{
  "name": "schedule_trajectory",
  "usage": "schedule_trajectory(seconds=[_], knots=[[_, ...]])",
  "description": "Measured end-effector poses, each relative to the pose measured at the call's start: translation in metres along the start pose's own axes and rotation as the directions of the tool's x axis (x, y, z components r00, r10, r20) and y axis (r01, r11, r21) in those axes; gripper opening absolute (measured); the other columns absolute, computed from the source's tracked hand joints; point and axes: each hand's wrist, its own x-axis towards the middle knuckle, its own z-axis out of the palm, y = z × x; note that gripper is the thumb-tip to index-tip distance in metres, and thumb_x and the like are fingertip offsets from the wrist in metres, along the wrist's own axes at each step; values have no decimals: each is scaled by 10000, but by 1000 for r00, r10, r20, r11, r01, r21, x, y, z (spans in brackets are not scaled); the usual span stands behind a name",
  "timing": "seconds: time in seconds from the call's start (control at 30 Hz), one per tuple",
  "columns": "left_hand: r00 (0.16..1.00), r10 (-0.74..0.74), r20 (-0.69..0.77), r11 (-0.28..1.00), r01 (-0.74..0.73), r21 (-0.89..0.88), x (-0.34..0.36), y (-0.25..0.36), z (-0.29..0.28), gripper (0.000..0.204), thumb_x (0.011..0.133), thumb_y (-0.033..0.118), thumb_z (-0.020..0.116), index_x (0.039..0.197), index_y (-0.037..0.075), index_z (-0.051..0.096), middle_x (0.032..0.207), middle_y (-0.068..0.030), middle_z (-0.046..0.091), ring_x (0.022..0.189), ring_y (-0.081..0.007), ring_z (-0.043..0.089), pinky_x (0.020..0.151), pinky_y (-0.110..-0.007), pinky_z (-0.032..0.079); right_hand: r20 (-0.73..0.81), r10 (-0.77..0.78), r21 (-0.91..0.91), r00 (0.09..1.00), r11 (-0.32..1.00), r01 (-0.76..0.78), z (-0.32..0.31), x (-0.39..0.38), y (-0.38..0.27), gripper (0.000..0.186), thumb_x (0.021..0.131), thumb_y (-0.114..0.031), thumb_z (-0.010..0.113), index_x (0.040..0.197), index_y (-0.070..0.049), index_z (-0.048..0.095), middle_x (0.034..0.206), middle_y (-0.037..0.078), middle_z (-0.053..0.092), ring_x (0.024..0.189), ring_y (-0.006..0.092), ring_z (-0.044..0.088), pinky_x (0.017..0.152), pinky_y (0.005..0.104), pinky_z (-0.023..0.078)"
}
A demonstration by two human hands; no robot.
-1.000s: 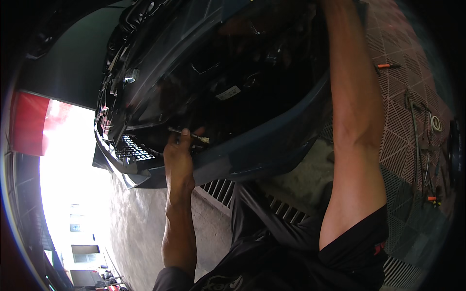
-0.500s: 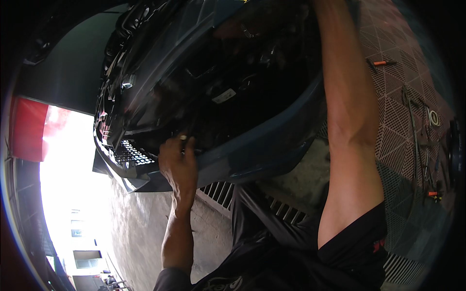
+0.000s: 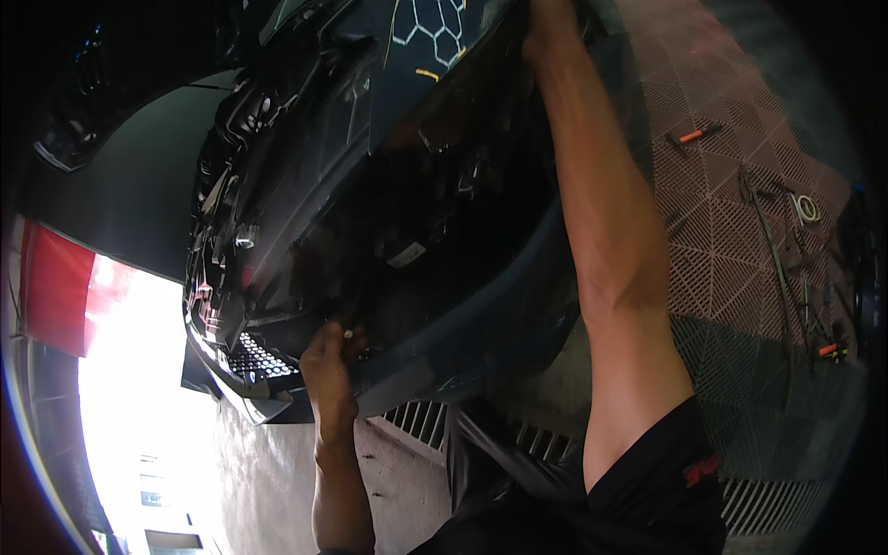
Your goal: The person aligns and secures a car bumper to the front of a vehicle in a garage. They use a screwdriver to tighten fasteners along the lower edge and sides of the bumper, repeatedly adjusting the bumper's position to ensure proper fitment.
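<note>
A dark blue car bumper [image 3: 444, 333] runs diagonally across the middle, its dark inner side facing up. At its left end, beside a silver mesh grille [image 3: 262, 359], my left hand [image 3: 326, 365] is closed over the upper edge with fingers curled inward. A tiny pale spot shows at those fingers; I cannot make out what it is. My right arm stretches far up along the bumper's other end. Only part of my right hand [image 3: 548, 28] shows at the top edge, against the bumper's far end, and its fingers are hidden.
The car's exposed front with a headlight [image 3: 246, 235] lies beyond the bumper. A dark panel with a hexagon pattern [image 3: 430, 32] is above. To the right, orange-handled tools [image 3: 694, 135], a tape roll [image 3: 807, 209] and long bars lie on floor tiles [image 3: 703, 250]. A drain grate [image 3: 416, 424] is below.
The view has shifted, so the bumper and my left hand sit lower and the patterned panel has come into sight. My right arm appears farther left. Both hands stay at the bumper.
</note>
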Motion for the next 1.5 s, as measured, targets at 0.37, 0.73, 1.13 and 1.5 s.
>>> schedule_trajectory(seconds=[0.37, 0.73, 1.13, 1.5], knots=[[979, -101, 180, 989, 119, -93, 25, 1, -20, 289, 923, 178, 753, 1139, 11, 658, 921, -55, 691, 810, -141, 629, 756, -301, 467, -41, 74, -96, 996, 992, -77, 13, -16, -20, 350, 965, -154, 397, 1080, 4, 687, 1041, 147, 734, 943, 272, 701, 912, 418, 554], [940, 318, -127, 911, -266, 315, -12, -12, 22, 799, 881, 132, 781, 1526, -67, 355, 992, -93, 701, 913, -196, 657, 882, -348, 510, -139, 101, -192, 985, 973, -127, 15, -14, -20, 333, 962, -180, 427, 1059, -14, 699, 1024, 133, 740, 912, 263, 705, 893, 415, 561], [836, 547, 40, 685, -475, 553, 2, -16, 3, 216, 909, 90, 724, 1113, 20, 734, 1019, -135, 740, 846, -226, 655, 824, -348, 488, -112, 108, -29, 988, 993, -111, 18, -17, -15, 311, 930, -137, 426, 1015, -31, 706, 1013, 129, 745, 899, 255, 714, 887, 418, 568], [921, 351, 167, 731, -381, 566, -14, -2, 10, 325, 983, 149, 619, 1258, -1, 708, 1001, -173, 759, 833, -275, 719, 810, -393, 549, -81, 77, -62, 994, 995, -82, 13, -12, -18, 345, 918, -153, 432, 1071, -16, 709, 1071, 140, 739, 1011, 265, 704, 930, 416, 560]])
